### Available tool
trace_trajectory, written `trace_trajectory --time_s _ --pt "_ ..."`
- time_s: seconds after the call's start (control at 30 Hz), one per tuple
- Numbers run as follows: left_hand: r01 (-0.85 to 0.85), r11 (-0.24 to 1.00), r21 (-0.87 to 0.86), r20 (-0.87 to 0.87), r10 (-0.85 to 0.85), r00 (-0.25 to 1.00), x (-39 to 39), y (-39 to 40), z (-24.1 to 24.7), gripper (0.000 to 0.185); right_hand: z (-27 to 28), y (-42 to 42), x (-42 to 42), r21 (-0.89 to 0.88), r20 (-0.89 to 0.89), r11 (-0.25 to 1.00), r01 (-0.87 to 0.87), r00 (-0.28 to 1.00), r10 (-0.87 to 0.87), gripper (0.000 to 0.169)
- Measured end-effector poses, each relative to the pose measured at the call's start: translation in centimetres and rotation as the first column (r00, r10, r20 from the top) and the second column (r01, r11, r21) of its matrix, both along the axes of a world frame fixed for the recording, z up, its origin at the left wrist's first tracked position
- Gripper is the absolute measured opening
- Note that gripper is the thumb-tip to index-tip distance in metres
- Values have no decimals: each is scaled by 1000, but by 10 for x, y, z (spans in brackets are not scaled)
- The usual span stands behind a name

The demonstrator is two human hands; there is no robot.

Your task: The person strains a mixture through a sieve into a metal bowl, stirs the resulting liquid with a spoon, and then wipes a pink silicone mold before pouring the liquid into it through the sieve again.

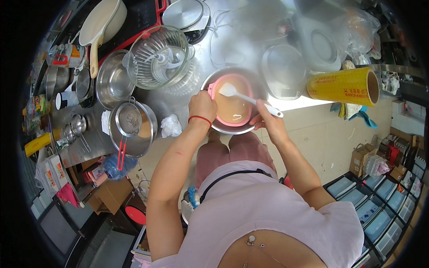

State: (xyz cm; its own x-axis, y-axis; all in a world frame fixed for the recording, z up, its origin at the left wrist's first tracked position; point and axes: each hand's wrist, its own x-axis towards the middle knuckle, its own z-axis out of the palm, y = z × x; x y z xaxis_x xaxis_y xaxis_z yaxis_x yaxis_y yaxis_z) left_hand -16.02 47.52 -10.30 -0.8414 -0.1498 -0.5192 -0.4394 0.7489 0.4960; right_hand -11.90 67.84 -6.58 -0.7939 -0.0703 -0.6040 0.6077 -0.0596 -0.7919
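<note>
My left hand (pixel 203 106) grips the left rim of a pink bowl (pixel 247 83) that sits inside a larger stainless steel bowl (pixel 259 78). A smooth tan liquid (pixel 233 109) fills much of the pink bowl. In my right hand (pixel 269 122) is a white spatula (pixel 248 98), held by its handle, with its blade lying in the liquid near the upper left of the bowl. The fingertips of my right hand come close to the metal bowl's right rim.
Left of the bowls stand a ribbed glass bowl (pixel 140 72) with a blade insert, a steel bowl (pixel 109 80), and a fine sieve (pixel 129 121) over another steel bowl (pixel 152 134). Crumpled tissue (pixel 171 126) lies nearby. At right are a kitchen scale (pixel 284 73) and a yellow film roll (pixel 338 86).
</note>
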Motion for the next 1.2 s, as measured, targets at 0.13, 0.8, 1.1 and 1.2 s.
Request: trace_trajectory --time_s 0.13,0.8,1.1,1.2 --pt "9 1000 -14 -4 -9 1000 0 -1 -1 15 -2 1 -1 -58 24 998 9 1000 -8 44" --pt "56 998 -20 -99 -58 993 6 -4 -7 14 -8 2 6 10 -129 983 186 975 -183 39" --pt "11 995 96 -113 0 994 24 -2 -5 20 -16 -5 6 106 -493 983 152 866 -81 22" --pt "-112 978 177 -66 126 990 33 3 6 19 -8 -5 5 257 -531 963 81 844 70 18"
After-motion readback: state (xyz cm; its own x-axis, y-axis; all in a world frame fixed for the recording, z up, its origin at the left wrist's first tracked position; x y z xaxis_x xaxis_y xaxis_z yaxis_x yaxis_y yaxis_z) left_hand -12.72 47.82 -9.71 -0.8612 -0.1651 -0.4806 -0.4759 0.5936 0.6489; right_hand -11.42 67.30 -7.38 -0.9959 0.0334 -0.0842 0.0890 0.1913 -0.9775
